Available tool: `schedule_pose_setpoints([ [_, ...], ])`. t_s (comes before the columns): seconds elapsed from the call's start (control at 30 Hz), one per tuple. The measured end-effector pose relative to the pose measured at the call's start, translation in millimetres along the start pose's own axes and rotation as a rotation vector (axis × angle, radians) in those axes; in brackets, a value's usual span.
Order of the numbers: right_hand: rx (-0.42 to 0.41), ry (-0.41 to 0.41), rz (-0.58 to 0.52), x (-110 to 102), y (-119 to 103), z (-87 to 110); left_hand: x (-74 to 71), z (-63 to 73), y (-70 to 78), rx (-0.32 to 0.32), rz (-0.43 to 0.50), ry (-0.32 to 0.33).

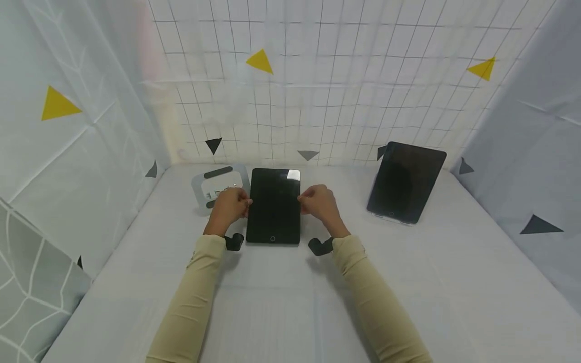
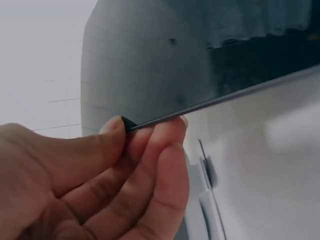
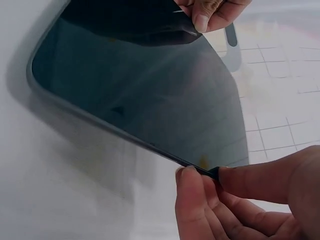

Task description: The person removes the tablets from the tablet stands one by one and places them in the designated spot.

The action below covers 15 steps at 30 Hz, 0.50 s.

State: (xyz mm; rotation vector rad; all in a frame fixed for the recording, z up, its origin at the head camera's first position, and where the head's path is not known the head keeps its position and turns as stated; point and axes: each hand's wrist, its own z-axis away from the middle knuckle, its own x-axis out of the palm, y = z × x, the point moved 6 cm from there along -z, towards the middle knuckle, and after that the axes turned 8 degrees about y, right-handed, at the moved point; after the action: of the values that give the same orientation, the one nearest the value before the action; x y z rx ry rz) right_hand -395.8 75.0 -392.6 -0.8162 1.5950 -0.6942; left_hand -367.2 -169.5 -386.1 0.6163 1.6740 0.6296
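A black tablet (image 1: 274, 212) with a round home button at its near end is between my two hands. My left hand (image 1: 230, 205) pinches its left long edge, thumb on the screen side and curled fingers beneath, as the left wrist view shows close up. On the opposite long edge my right hand (image 1: 320, 202) pinches in the same way, its thumb (image 3: 250, 180) on top. In the right wrist view a shadow lies on the table beside the tablet (image 3: 135, 100), and its glossy screen carries reflections.
A second black tablet (image 1: 406, 182) leans on a clear stand (image 1: 392, 220) at the right. Behind my left hand lies a grey and white panel (image 1: 198, 189) with dark slots. White sheeting (image 1: 281, 101) with grid lines and triangles hangs behind the white table (image 1: 281, 302).
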Motion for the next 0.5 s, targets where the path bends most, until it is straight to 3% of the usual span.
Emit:
schedule_pose_setpoints([
  [0.33, 0.034, -0.092, 0.101, 10.8, 17.6, -2.3, 9.2, -2.1, -12.2, -0.053, 0.001, -0.031],
  [0.5, 0.05, -0.112, 0.073, 15.7, 19.9, -1.6, 13.4, -1.3, -17.0, -0.07, -0.062, -0.031],
])
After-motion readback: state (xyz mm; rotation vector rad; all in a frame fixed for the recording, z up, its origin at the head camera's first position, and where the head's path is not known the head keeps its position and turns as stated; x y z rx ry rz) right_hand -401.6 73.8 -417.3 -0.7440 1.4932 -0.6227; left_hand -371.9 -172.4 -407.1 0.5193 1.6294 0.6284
